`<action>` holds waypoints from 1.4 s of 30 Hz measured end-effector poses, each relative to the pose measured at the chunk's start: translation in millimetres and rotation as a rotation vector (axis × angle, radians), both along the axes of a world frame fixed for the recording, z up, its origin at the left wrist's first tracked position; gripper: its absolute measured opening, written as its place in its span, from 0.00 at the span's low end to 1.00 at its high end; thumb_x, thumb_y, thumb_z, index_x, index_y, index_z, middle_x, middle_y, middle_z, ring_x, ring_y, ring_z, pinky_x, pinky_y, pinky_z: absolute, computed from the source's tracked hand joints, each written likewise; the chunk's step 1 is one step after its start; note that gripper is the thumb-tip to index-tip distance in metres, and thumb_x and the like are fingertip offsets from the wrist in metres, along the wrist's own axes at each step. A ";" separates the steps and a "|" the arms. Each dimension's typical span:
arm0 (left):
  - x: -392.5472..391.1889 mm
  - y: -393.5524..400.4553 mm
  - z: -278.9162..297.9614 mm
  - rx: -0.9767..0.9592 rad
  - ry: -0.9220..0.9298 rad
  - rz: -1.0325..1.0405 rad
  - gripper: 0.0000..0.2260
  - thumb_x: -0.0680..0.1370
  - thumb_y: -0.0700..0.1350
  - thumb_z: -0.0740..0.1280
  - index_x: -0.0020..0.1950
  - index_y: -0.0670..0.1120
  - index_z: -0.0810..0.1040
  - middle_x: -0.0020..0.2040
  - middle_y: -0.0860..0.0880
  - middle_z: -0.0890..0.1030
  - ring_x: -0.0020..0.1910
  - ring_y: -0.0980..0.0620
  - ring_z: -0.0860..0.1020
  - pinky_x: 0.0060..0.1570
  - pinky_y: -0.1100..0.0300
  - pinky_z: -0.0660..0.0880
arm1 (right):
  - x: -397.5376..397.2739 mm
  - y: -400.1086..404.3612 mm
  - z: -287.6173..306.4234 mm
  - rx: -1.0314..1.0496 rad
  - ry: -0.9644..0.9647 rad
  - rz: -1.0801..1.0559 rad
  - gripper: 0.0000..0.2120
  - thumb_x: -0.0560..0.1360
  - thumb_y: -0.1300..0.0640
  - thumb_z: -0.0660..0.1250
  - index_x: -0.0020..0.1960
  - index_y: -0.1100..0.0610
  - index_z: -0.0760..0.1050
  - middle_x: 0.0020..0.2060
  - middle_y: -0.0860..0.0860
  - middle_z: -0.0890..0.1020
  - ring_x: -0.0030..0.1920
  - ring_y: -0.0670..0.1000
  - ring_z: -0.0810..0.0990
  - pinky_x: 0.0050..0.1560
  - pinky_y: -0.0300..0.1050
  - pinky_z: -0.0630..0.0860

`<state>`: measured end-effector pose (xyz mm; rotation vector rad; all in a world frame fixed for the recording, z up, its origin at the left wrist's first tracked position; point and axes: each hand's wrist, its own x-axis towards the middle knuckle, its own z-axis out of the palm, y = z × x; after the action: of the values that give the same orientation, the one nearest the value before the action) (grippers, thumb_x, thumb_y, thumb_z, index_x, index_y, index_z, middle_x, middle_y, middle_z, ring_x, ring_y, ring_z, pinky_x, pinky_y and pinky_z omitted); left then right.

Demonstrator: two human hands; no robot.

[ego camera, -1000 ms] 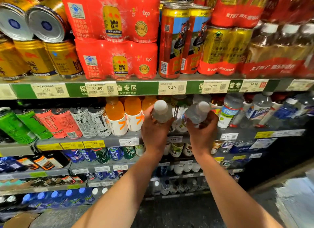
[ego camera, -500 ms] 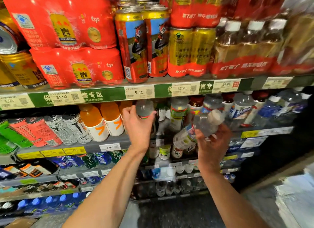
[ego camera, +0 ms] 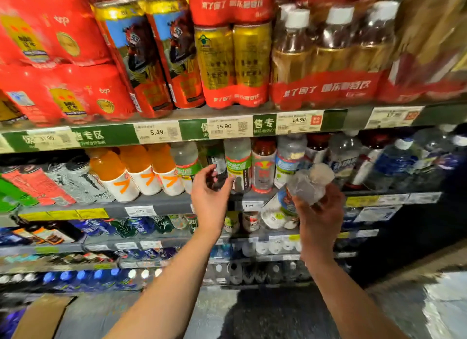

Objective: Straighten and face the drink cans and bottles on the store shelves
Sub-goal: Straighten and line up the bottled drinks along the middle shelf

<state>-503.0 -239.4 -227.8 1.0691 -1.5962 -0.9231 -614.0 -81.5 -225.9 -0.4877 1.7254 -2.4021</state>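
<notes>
Clear bottle [ego camera: 307,184] tilted in right hand [ego camera: 319,213], left hand [ego camera: 209,194] loosely open before crowded shelf [ego camera: 156,203] bottles

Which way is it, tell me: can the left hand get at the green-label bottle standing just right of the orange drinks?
Probably yes. The left hand hovers empty just in front of that shelf row, with the green-label bottle beside its fingers at the open front edge. Nothing stands between them; the right hand holds its clear bottle off to the side.

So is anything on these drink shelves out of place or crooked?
Yes. One clear bottle is off the shelf, tilted in the right hand. The left hand reaches open toward a gap in the middle-shelf row. Elsewhere blur hides details.
</notes>
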 end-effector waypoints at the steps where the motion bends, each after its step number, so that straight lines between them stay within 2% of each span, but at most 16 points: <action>1: -9.5 0.5 1.8 0.047 -0.023 -0.029 0.23 0.70 0.46 0.80 0.62 0.46 0.78 0.54 0.48 0.80 0.53 0.55 0.77 0.56 0.64 0.74 | -4.7 1.4 -1.0 0.011 -0.007 0.012 0.28 0.65 0.57 0.77 0.61 0.44 0.72 0.56 0.48 0.81 0.53 0.49 0.82 0.50 0.44 0.79; 3: -27.2 -2.2 4.2 0.097 -0.072 -0.041 0.31 0.68 0.50 0.80 0.68 0.45 0.74 0.60 0.49 0.78 0.59 0.54 0.75 0.61 0.61 0.72 | -12.5 3.8 -1.0 0.035 0.001 0.041 0.28 0.67 0.62 0.76 0.62 0.46 0.73 0.55 0.48 0.82 0.53 0.50 0.83 0.51 0.46 0.80; 6: -45.2 -8.6 5.8 0.138 -0.128 -0.044 0.38 0.67 0.53 0.80 0.72 0.42 0.70 0.66 0.46 0.77 0.63 0.53 0.75 0.65 0.58 0.71 | -17.8 7.7 -1.5 0.007 -0.034 0.107 0.29 0.67 0.63 0.73 0.67 0.59 0.72 0.54 0.56 0.83 0.51 0.51 0.83 0.48 0.45 0.80; 8: -51.6 -12.5 4.0 0.150 -0.128 -0.080 0.33 0.68 0.53 0.80 0.68 0.43 0.73 0.63 0.46 0.80 0.61 0.50 0.78 0.64 0.50 0.75 | -17.4 10.4 -1.9 -0.030 -0.078 0.174 0.31 0.67 0.64 0.71 0.69 0.66 0.69 0.53 0.59 0.83 0.50 0.50 0.83 0.48 0.45 0.80; 11: -54.0 -13.8 2.0 0.116 -0.113 -0.081 0.24 0.68 0.53 0.80 0.58 0.46 0.76 0.53 0.49 0.83 0.52 0.51 0.82 0.54 0.47 0.79 | -16.9 10.2 -2.0 0.019 -0.079 0.180 0.29 0.66 0.71 0.73 0.66 0.67 0.71 0.49 0.53 0.84 0.45 0.42 0.83 0.44 0.37 0.80; 13: -53.2 -12.8 2.3 0.103 -0.105 -0.045 0.24 0.67 0.54 0.81 0.57 0.46 0.77 0.51 0.50 0.84 0.50 0.51 0.82 0.52 0.48 0.79 | -14.9 8.1 -0.4 0.025 -0.097 0.168 0.28 0.68 0.77 0.71 0.66 0.65 0.72 0.51 0.55 0.83 0.45 0.41 0.83 0.46 0.36 0.80; 16: -50.6 -8.1 2.7 0.105 -0.088 0.053 0.28 0.66 0.54 0.81 0.60 0.45 0.78 0.54 0.50 0.84 0.53 0.51 0.81 0.56 0.50 0.78 | -12.5 5.8 0.4 0.027 -0.086 0.184 0.27 0.69 0.78 0.69 0.65 0.63 0.72 0.54 0.57 0.83 0.49 0.44 0.84 0.47 0.35 0.79; 19: -43.2 -0.4 1.1 0.112 -0.057 0.125 0.30 0.66 0.55 0.81 0.62 0.44 0.79 0.56 0.50 0.83 0.56 0.51 0.80 0.58 0.52 0.76 | -10.8 1.9 0.3 0.026 -0.047 0.187 0.28 0.68 0.75 0.72 0.66 0.60 0.73 0.55 0.56 0.83 0.52 0.47 0.84 0.48 0.36 0.78; 22: -33.0 5.5 0.6 0.078 -0.039 0.162 0.30 0.66 0.54 0.81 0.63 0.43 0.78 0.57 0.49 0.82 0.57 0.51 0.78 0.60 0.54 0.74 | -6.7 -4.2 2.9 0.024 -0.030 0.190 0.29 0.66 0.64 0.75 0.65 0.54 0.73 0.57 0.54 0.83 0.55 0.52 0.82 0.51 0.40 0.79; 25: -22.9 7.9 1.6 0.024 -0.034 0.184 0.30 0.67 0.49 0.81 0.63 0.39 0.78 0.57 0.47 0.77 0.53 0.60 0.73 0.57 0.70 0.69 | 1.4 -11.9 5.7 0.010 0.006 0.185 0.31 0.66 0.62 0.76 0.66 0.53 0.71 0.60 0.52 0.81 0.59 0.51 0.81 0.56 0.43 0.79; 28: -13.3 6.6 1.1 0.015 -0.013 0.181 0.28 0.67 0.47 0.81 0.62 0.39 0.78 0.54 0.47 0.75 0.50 0.63 0.71 0.54 0.77 0.66 | 11.5 -24.2 9.1 0.018 0.073 0.177 0.32 0.66 0.62 0.77 0.67 0.51 0.70 0.60 0.45 0.80 0.59 0.48 0.80 0.55 0.35 0.77; 31: -4.7 2.7 -0.5 0.019 0.004 0.186 0.28 0.66 0.48 0.82 0.63 0.42 0.78 0.55 0.48 0.77 0.53 0.58 0.73 0.57 0.71 0.69 | 20.8 -38.3 11.5 0.047 0.134 0.179 0.32 0.66 0.58 0.78 0.65 0.45 0.70 0.59 0.42 0.79 0.59 0.46 0.80 0.53 0.31 0.75; 33: -0.8 -0.2 -1.1 0.061 0.056 0.174 0.32 0.65 0.49 0.82 0.65 0.45 0.75 0.59 0.50 0.78 0.58 0.55 0.76 0.63 0.62 0.71 | 26.4 -47.4 11.3 0.075 0.182 0.174 0.32 0.66 0.54 0.78 0.66 0.42 0.70 0.61 0.45 0.78 0.59 0.47 0.80 0.53 0.33 0.75; 35: 1.4 -3.5 -2.6 0.080 0.083 0.150 0.33 0.64 0.49 0.83 0.65 0.48 0.73 0.59 0.51 0.79 0.59 0.53 0.77 0.63 0.55 0.74 | 30.2 -56.3 9.8 0.109 0.253 0.162 0.32 0.67 0.53 0.77 0.67 0.42 0.69 0.62 0.45 0.76 0.59 0.49 0.79 0.54 0.37 0.76; 38: 3.3 -8.1 -5.3 0.079 0.071 0.117 0.32 0.64 0.51 0.83 0.64 0.53 0.72 0.58 0.55 0.79 0.58 0.55 0.77 0.60 0.56 0.75 | 33.9 -71.2 7.2 0.179 0.312 0.127 0.30 0.69 0.48 0.76 0.67 0.41 0.68 0.62 0.41 0.74 0.59 0.48 0.78 0.54 0.41 0.77; 42: 3.9 -17.9 -9.9 0.099 0.025 0.091 0.34 0.62 0.54 0.83 0.63 0.53 0.71 0.57 0.55 0.76 0.57 0.55 0.76 0.57 0.64 0.72 | 36.3 -86.4 6.7 0.213 0.262 0.073 0.30 0.69 0.41 0.76 0.67 0.40 0.68 0.62 0.46 0.76 0.58 0.45 0.79 0.50 0.35 0.77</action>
<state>-499.1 -257.3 -237.7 1.1843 -1.4824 -0.9583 -577.6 -167.9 -219.2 -0.8479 2.0008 -2.1501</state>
